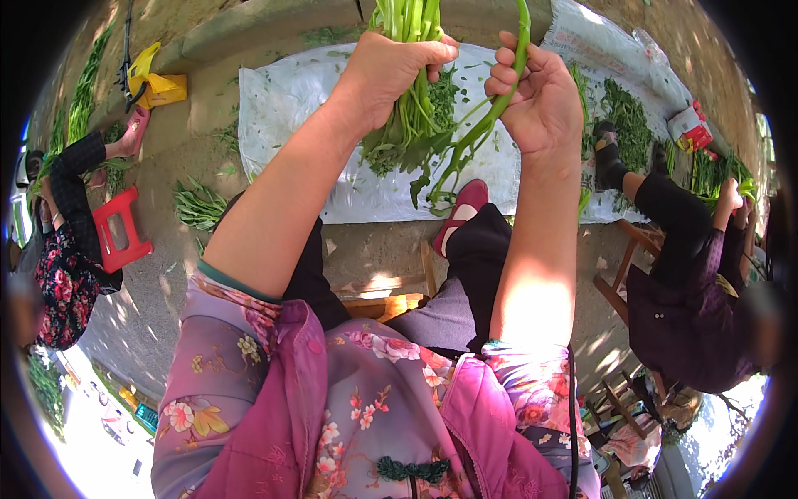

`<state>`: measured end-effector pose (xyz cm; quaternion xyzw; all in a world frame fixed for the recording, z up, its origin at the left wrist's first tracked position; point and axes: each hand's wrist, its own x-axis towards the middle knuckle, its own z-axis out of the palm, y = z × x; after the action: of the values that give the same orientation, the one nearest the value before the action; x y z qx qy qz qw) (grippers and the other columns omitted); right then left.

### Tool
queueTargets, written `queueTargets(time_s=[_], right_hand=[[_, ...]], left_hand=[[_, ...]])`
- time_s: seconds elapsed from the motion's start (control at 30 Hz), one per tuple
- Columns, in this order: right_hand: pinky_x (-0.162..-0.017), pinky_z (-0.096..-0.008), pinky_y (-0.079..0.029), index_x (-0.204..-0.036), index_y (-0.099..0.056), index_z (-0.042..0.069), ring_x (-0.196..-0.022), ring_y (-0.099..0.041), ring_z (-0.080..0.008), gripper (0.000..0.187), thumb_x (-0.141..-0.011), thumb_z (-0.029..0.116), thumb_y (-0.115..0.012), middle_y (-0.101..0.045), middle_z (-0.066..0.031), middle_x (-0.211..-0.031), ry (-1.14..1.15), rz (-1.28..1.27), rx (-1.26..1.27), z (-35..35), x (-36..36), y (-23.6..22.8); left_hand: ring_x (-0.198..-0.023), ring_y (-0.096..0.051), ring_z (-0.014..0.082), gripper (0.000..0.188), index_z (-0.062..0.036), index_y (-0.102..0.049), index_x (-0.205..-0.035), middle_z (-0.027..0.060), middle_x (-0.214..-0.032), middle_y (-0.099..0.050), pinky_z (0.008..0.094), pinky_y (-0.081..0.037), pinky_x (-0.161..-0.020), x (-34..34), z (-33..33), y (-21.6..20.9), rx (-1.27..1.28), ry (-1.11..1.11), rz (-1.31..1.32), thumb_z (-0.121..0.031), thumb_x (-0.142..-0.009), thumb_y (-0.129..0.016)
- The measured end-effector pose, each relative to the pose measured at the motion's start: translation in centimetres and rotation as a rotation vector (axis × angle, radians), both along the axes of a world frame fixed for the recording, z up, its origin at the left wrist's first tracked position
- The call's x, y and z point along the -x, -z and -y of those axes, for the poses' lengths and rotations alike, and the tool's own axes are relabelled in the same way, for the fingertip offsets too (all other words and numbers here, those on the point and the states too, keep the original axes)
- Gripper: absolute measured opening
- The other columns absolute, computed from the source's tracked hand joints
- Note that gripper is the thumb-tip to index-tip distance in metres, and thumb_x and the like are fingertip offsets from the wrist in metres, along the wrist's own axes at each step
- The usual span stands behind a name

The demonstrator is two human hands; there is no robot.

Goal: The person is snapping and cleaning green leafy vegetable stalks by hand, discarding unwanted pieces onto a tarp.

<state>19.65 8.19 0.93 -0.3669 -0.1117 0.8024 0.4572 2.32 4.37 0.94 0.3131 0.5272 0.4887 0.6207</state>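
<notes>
My left hand [391,71] is closed around a thick bunch of green leafy stalks [413,112], whose pale stems rise past the top edge while the leaves hang below my fist. To its right, my right hand [536,96] pinches one long green stalk [513,79] between thumb and curled fingers. That stalk's thin, leafy side shoots hang down and to the left, near the leaves of the bunch. Both hands are raised over a white plastic sheet [291,158] strewn with bits of leaf.
A red stool [121,229] and a yellow bag [158,87] stand at left near a seated person. Loose greens [198,205] lie on the ground there. At right, another seated person [690,308] handles greens, with a leafy pile [625,121] and a red-and-white package [691,127] nearby.
</notes>
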Motion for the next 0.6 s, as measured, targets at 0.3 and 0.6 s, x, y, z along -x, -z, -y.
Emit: queueTargets(time_s=[0.3,0.6], right_hand=[[-0.069,-0.0344,-0.046,-0.115,-0.050,-0.008,-0.072,-0.054,-0.0204,0.033,-0.087,0.009,-0.049,-0.059,-0.0129,-0.085,-0.056,-0.045,-0.026,0.0,0.3,1.2],[-0.069,-0.0262,-0.048,-0.111,-0.055,-0.004,-0.071,-0.058,-0.0130,0.026,-0.090,0.012,-0.053,-0.065,-0.0101,-0.086,-0.044,0.523,-0.326,0.8,1.7,-0.1]], left_hand=[[-0.062,-0.049,0.0082,0.013,-0.0054,-0.061,-0.080,-0.0008,-0.066,-0.054,0.0228,-0.040,-0.057,0.2,-0.2,0.5,-0.042,0.020,-0.019,-0.015,-0.077,-0.070],[-0.061,-0.049,0.0090,0.012,-0.0061,-0.059,-0.078,-0.0006,-0.066,-0.054,0.0230,-0.038,-0.057,1.0,-0.2,0.1,-0.068,-0.036,0.020,-0.011,-0.076,-0.069]])
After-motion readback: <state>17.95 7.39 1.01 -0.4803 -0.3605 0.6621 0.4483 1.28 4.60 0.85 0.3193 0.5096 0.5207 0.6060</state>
